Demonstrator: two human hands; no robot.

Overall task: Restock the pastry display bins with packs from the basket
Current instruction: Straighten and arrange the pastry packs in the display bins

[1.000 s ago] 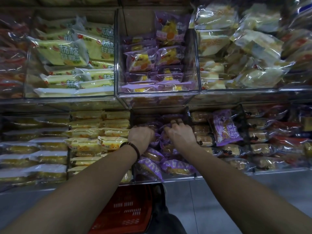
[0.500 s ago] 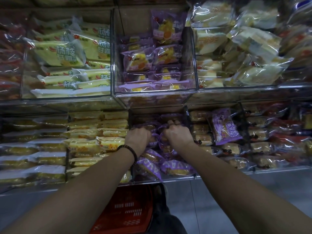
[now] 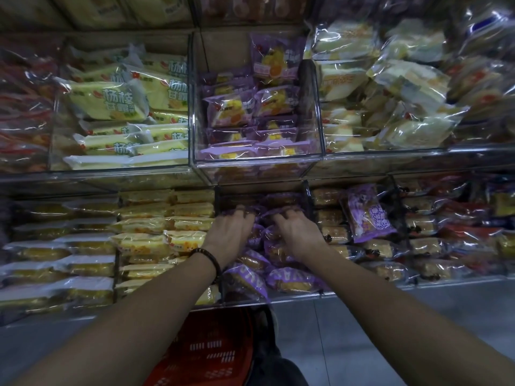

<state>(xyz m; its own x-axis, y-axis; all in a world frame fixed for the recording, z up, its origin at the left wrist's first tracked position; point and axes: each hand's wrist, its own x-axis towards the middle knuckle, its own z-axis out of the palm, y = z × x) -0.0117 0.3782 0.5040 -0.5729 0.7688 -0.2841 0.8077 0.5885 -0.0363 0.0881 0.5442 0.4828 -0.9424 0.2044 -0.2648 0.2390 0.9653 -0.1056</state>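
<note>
Both hands were in the lower middle bin (image 3: 292, 298). The left hand (image 3: 230, 236) and right hand (image 3: 299, 236) each had fingers curled over purple packs (image 3: 289, 280) near its back, grasping them; more of these filled the front. The bin to the left held yellow packs (image 3: 145, 242). The one to the right held brown pastries (image 3: 328, 218), with a stray pack (image 3: 367, 215) lying on top. Above, a clear bin (image 3: 256, 165) held purple-and-yellow packs (image 3: 231, 110), between green-yellow packs (image 3: 111, 100) and pale packs (image 3: 404, 79). The red basket (image 3: 206, 355) sat on the floor (image 3: 348, 330) below the arms.
</note>
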